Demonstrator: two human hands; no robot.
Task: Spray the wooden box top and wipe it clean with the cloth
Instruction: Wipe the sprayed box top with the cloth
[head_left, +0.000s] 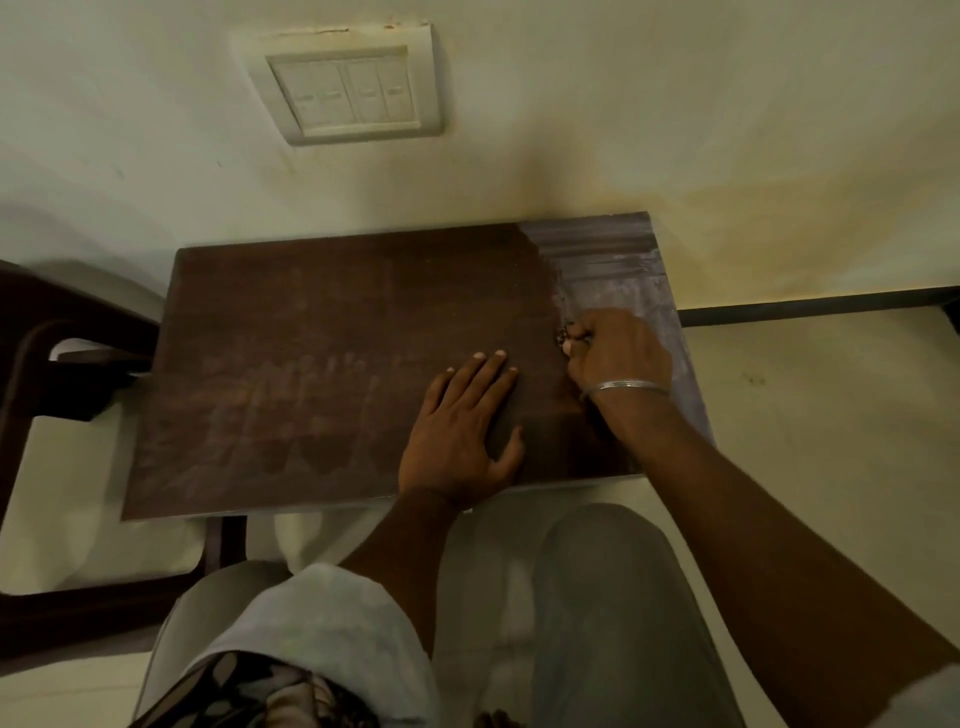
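Box top (311, 364) lies under flat left hand (462, 431), right hand (618, 353) pinching cloth (562, 336).

Cream wall (675, 104) w/ four-rocker switch plate (345, 85), dark skirting (815, 306) right, pale floor (805, 415), dark chair frame (31, 353) left. Dim yellowish light.

A switch plate (345, 85) on the wall (675, 104), with possibly a dark chair (47, 353) at left

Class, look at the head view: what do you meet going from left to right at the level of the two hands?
Dark chair frame → left hand, flat on the wooden box top → dark scrap, likely the cloth → right hand, whose fingers grip it → black skirting strip.
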